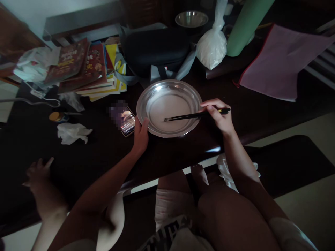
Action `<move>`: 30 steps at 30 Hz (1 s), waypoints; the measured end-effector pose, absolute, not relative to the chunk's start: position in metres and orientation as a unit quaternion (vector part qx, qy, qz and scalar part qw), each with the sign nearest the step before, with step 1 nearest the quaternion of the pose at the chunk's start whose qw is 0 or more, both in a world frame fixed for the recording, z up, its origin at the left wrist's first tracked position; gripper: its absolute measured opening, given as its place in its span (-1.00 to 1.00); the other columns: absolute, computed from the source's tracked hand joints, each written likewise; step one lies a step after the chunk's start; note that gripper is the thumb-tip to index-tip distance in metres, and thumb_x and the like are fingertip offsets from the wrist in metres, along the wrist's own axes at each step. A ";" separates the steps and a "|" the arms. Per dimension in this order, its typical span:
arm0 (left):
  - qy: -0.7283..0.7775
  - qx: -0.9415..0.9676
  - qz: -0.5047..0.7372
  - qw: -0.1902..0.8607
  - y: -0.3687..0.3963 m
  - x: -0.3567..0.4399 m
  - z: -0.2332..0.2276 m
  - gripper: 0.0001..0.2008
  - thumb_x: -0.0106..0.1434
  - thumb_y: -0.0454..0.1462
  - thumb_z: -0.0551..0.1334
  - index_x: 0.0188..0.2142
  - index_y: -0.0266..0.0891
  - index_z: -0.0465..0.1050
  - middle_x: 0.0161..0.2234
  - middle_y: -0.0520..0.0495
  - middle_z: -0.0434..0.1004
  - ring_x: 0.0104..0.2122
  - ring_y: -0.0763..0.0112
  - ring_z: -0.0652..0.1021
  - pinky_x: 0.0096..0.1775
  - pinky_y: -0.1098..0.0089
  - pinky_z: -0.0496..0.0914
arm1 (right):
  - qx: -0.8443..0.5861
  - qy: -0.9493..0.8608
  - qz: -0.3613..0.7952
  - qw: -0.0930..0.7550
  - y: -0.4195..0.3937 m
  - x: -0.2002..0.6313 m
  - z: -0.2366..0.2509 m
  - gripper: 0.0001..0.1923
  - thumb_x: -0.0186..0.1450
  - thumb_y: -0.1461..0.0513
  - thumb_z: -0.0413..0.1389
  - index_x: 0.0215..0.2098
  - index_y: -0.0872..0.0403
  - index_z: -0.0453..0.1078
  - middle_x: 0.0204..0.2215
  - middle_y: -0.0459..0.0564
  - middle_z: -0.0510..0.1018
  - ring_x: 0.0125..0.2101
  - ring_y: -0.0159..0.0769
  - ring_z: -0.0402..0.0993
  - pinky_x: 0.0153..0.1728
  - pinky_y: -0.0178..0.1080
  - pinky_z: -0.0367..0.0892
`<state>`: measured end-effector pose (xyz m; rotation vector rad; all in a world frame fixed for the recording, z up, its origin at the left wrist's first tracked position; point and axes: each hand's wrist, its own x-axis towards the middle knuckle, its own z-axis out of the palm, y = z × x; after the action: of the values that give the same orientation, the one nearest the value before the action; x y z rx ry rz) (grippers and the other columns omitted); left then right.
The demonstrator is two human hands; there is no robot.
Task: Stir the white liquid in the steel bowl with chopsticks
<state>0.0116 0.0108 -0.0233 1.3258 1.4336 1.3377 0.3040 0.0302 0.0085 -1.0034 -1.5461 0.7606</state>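
On the dark desk (pixel 248 115) in front of us sits a round steel plate (pixel 157 92), close to the near edge. Our left hand (pixel 140 134) grips the plate's left rim, thumb over the lip and fingers underneath. Our right hand (pixel 220 115) is closed around a pair of black chopsticks (pixel 183 117), pinched near their far end; the sticks lie almost level across the plate with their tips over its pale middle, though we cannot tell whether the tips touch the metal. Just left of the plate, beside our left hand, a lit phone (pixel 127 122) lies on the desk. Farther left are a crumpled white tissue (pixel 72 133) and a small jar with a yellow lid (pixel 56 116). Behind them rests a stack of books (pixel 89 68), then a dark case (pixel 154 48), a white plastic bag (pixel 212 43), a green roll (pixel 244 26) and a pink cloth (pixel 280 59). A small steel bowl (pixel 191 18) stands at the back. Another person's hand (pixel 38 173) rests on the desk at lower left, well apart from ours.
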 end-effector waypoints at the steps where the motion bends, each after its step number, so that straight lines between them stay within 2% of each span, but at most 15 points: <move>1: 0.562 0.518 0.524 0.377 0.011 0.012 -0.023 -0.56 0.28 0.05 0.14 0.04 -0.08 0.39 0.04 -0.09 0.46 0.11 0.20 0.42 0.25 0.13 0.21 | -0.418 -0.660 0.321 0.535 0.030 0.304 0.009 -0.78 0.32 0.03 0.12 -0.21 -0.08 0.54 -0.37 -0.13 0.63 -0.34 -0.33 0.62 -0.25 -0.21 0.53; 4: 0.561 0.518 0.525 0.376 0.010 0.013 -0.021 -0.56 0.28 0.05 0.14 0.03 -0.09 0.41 0.03 -0.09 0.46 0.10 0.19 0.43 0.23 0.13 0.23 | -0.416 -0.667 0.287 0.547 0.031 0.304 0.009 -0.80 0.32 0.06 0.12 -0.20 -0.10 0.55 -0.33 -0.12 0.64 -0.29 -0.32 0.62 -0.22 -0.20 0.52; 9: 0.565 0.520 0.522 0.370 0.011 0.012 -0.023 -0.56 0.28 0.06 0.14 0.04 -0.09 0.40 0.06 -0.09 0.45 0.11 0.20 0.42 0.23 0.14 0.23 | -0.431 -0.639 0.296 0.564 0.031 0.305 0.008 -0.77 0.33 0.03 0.10 -0.23 -0.08 0.54 -0.40 -0.13 0.63 -0.40 -0.33 0.62 -0.30 -0.21 0.52; 14: 0.557 0.523 0.523 0.377 0.011 0.011 -0.026 -0.54 0.28 0.07 0.13 0.07 -0.06 0.38 0.05 -0.08 0.46 0.11 0.20 0.43 0.23 0.13 0.25 | -0.419 -0.671 0.296 0.536 0.031 0.304 0.008 -0.77 0.31 0.03 0.12 -0.21 -0.08 0.55 -0.35 -0.12 0.65 -0.29 -0.30 0.62 -0.20 -0.18 0.52; 17: 0.565 0.525 0.517 0.372 0.011 0.011 -0.024 -0.54 0.28 0.09 0.13 0.06 -0.06 0.39 0.06 -0.09 0.45 0.13 0.19 0.42 0.24 0.13 0.23 | -0.435 -0.644 0.276 0.565 0.032 0.305 0.008 -0.76 0.32 0.02 0.10 -0.22 -0.08 0.54 -0.36 -0.11 0.64 -0.34 -0.31 0.62 -0.25 -0.19 0.52; 20: 0.564 0.525 0.520 0.370 0.010 0.012 -0.020 -0.52 0.27 0.10 0.14 0.04 -0.08 0.40 0.07 -0.09 0.44 0.12 0.18 0.42 0.25 0.13 0.22 | -0.432 -0.639 0.309 0.556 0.031 0.304 0.009 -0.76 0.32 0.03 0.10 -0.23 -0.07 0.54 -0.40 -0.13 0.63 -0.39 -0.33 0.61 -0.29 -0.22 0.52; 25: 0.562 0.518 0.524 0.376 0.011 0.013 -0.019 -0.49 0.23 0.14 0.15 0.03 -0.07 0.42 0.06 -0.09 0.46 0.11 0.17 0.43 0.24 0.12 0.24 | -0.410 -0.677 0.290 0.538 0.031 0.304 0.009 -0.81 0.32 0.07 0.12 -0.21 -0.10 0.55 -0.35 -0.13 0.65 -0.28 -0.32 0.62 -0.20 -0.21 0.51; 28: 0.569 0.511 0.523 0.376 0.011 0.013 -0.020 -0.47 0.21 0.16 0.16 0.02 -0.08 0.42 0.07 -0.09 0.45 0.13 0.15 0.41 0.25 0.10 0.23 | -0.432 -0.650 0.266 0.566 0.032 0.305 0.009 -0.78 0.33 0.04 0.10 -0.23 -0.09 0.55 -0.38 -0.12 0.64 -0.34 -0.32 0.61 -0.26 -0.21 0.51; 30: 0.569 0.508 0.524 0.379 0.010 0.013 -0.020 -0.46 0.20 0.16 0.17 0.02 -0.08 0.42 0.06 -0.09 0.45 0.12 0.15 0.42 0.25 0.10 0.23 | -0.431 -0.643 0.291 0.563 0.031 0.305 0.009 -0.78 0.33 0.04 0.10 -0.23 -0.08 0.55 -0.40 -0.13 0.63 -0.39 -0.34 0.61 -0.30 -0.23 0.51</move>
<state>0.0126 0.0104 -0.0204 1.2973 1.4546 1.3390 0.3049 0.0313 0.0087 -1.0138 -1.5130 0.6846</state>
